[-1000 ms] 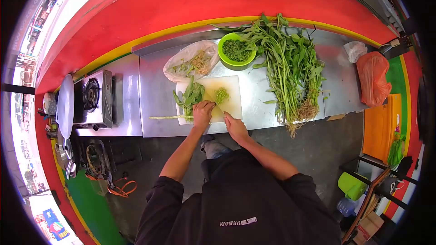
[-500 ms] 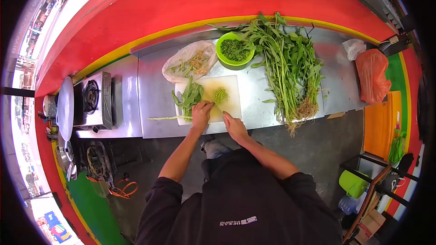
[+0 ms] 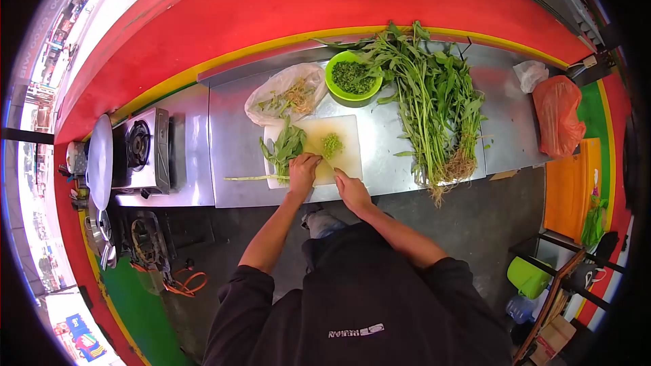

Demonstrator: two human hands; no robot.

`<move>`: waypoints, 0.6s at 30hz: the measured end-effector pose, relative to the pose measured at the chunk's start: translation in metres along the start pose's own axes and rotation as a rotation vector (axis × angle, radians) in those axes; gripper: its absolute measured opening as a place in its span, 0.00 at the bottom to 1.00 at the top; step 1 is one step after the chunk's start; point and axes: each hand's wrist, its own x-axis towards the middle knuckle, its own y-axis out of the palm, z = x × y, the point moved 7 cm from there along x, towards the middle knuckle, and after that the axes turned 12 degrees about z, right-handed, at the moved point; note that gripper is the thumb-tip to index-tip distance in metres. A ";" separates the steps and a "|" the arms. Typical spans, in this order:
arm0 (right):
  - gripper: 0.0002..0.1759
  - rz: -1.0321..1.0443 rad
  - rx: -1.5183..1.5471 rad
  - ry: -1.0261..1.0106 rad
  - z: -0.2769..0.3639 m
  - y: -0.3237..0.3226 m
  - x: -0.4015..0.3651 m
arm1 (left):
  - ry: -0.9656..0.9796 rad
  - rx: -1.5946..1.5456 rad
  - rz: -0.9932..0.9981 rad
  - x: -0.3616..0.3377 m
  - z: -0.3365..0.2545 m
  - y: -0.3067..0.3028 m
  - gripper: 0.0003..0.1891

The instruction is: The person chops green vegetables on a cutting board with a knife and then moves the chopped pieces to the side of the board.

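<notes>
On a white cutting board (image 3: 349,137), my left hand (image 3: 303,169) is closed over a bunch of leafy greens (image 3: 285,148). A pale stalk (image 3: 245,178) sticks out to the left past the board's edge. My right hand (image 3: 352,191) grips a knife (image 3: 328,163) whose thin blade points up and left, close beside my left fingertips; its handle is mostly hidden in the fist. Just above the blade lies a small heap of chopped green stems (image 3: 331,144).
Behind the board are a plastic bag with stems and roots (image 3: 288,98) and a green bowl of chopped leaves (image 3: 352,80). A large bundle of rooted greens (image 3: 434,105) lies to the right, then a red plastic bag (image 3: 559,115). A gas stove (image 3: 146,151) stands left.
The whole view has shifted slightly to the right and down. Both hands keep nearly the same place over the board, with the knife still beside the left fingertips.
</notes>
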 end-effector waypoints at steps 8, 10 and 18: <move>0.20 -0.009 0.009 -0.007 -0.004 -0.005 -0.011 | 0.002 -0.007 0.003 0.003 0.006 0.005 0.04; 0.20 -0.001 -0.011 0.010 -0.005 -0.005 -0.007 | 0.027 -0.003 -0.010 0.004 0.005 0.005 0.05; 0.18 -0.045 0.023 -0.044 0.000 -0.007 -0.008 | -0.001 0.040 0.006 0.002 -0.002 -0.005 0.06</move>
